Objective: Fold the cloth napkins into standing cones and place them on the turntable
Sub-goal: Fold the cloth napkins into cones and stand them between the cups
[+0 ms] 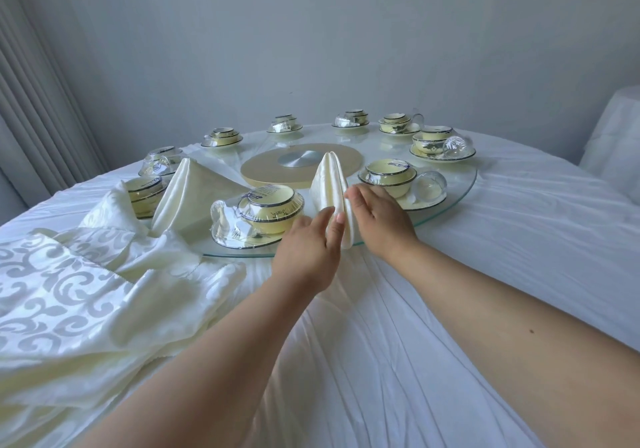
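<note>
a person's left hand and right hand flank a cream satin napkin folded into a tall cone, standing at the near rim of the round glass turntable. the left grip rests relaxed fingers against the cone's side; the right grip is loose and apart, fingertips just touching it. a second cream cone napkin already stands at the left, so two look done. a pile of unfolded cream patterned napkins remains on the white-clothed counter. plastic-wrapped bowl sets crowd both sides of the cone; the nearest open room is toward the person.
</note>
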Available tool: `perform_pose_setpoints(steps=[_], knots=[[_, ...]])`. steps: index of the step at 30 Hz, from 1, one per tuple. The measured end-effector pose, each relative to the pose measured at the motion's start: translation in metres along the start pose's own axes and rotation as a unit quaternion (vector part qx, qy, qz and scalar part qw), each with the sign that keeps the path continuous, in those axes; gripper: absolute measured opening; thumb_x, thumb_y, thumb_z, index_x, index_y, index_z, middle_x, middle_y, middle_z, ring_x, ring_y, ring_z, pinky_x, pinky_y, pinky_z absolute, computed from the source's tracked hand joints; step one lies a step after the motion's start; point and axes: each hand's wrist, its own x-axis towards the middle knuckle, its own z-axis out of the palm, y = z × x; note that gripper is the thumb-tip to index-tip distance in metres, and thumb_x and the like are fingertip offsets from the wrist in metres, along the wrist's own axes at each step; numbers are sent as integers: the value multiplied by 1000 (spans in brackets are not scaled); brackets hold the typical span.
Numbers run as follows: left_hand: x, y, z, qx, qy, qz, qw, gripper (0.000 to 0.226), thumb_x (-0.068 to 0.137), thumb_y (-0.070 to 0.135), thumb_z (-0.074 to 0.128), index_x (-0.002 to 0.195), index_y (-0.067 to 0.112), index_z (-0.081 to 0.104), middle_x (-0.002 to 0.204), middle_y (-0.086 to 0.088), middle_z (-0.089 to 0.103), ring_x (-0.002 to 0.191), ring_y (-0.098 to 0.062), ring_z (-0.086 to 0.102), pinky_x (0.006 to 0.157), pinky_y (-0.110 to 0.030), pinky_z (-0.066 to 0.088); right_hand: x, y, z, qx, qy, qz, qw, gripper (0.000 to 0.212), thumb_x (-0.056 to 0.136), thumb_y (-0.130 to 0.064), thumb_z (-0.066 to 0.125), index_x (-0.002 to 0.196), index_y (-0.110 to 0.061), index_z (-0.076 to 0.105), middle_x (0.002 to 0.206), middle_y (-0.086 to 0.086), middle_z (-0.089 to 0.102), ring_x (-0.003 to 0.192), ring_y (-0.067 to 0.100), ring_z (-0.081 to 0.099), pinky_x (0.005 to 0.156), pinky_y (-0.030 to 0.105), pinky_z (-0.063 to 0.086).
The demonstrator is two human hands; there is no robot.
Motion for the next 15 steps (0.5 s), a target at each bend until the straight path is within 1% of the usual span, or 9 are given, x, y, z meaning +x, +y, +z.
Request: perform_pose_setpoints(steps=[2, 3, 4, 5, 7, 9, 11, 13, 15], knots=[[6, 1, 3, 17, 1, -23, 1000, 62, 92, 61, 6, 112, 27, 54, 93, -9, 57, 106, -26, 48, 84, -38, 41, -1, -2, 3, 2, -18, 24, 1000, 60, 96, -58, 16, 101, -19, 61, 108, 6, 55, 109, 27, 52, 89, 37, 42], [7, 0, 4, 24, 10, -30, 999, 66, 89, 63, 3, 103, 23, 54, 90, -9, 56, 103, -28, 49, 84, -40, 41, -1, -3, 4, -11, -16, 32, 999, 60, 96, -57, 16, 96, -16, 61, 107, 8, 55, 108, 28, 52, 89, 37, 42], [7, -1, 5, 31, 21, -35, 999, 71, 87, 65, 1, 99, 19, 53, 90, -9, 56, 101, -29, 49, 84, -41, 42, -1, -4, 4, -34, -5, 38, 999, 62, 96, -57, 16, 92, -14, 60, 106, 10, 55, 107, 29, 52, 87, 36, 42], [7, -1, 6, 35, 33, -39, 998, 74, 85, 66, 0, 99, 15, 53, 92, -10, 57, 100, -29, 49, 85, -42, 42, -2, -5, 3, -58, 6, 41, 997, 64, 96, -57, 15, 92, -12, 61, 105, 11, 56, 106, 31, 52, 85, 36, 42], [7, -2, 8, 36, 56, -38, 997, 76, 84, 66, 1, 101, 12, 52, 93, -12, 57, 100, -31, 49, 84, -41, 41, -2, -6, 3, -70, 8, 45, 996, 66, 96, -56, 14, 100, -12, 62, 107, 13, 55, 109, 32, 51, 86, 36, 40], [6, -1, 9, 13, 62, -27, 998, 69, 89, 63, 5, 109, 17, 52, 95, -11, 57, 101, -30, 50, 81, -39, 40, -2, -6, 4, -28, -28, 49, 998, 63, 97, -55, 12, 117, -23, 61, 112, 12, 55, 116, 30, 48, 95, 38, 40], [7, 1, 7, -15, 54, -28, 998, 62, 93, 60, 8, 122, 27, 52, 98, -10, 59, 105, -29, 50, 83, -39, 42, -1, -5, 6, -5, -61, 42, 997, 61, 97, -56, 10, 129, -34, 56, 118, 10, 54, 123, 27, 45, 104, 40, 34], [10, 2, 6, -34, 44, -43, 997, 61, 95, 59, 9, 118, 27, 55, 99, -10, 59, 104, -28, 50, 86, -42, 43, 0, -3, 9, -3, -77, 39, 996, 60, 97, -56, 9, 131, -36, 55, 121, 8, 54, 126, 25, 43, 107, 40, 30], [15, 1, 7, -32, 42, -60, 997, 68, 93, 61, 5, 107, 20, 58, 98, -10, 59, 103, -28, 51, 87, -43, 43, 0, -1, 8, -2, -80, 39, 996, 65, 97, -56, 8, 127, -31, 60, 123, 8, 55, 125, 25, 42, 107, 39, 30]])
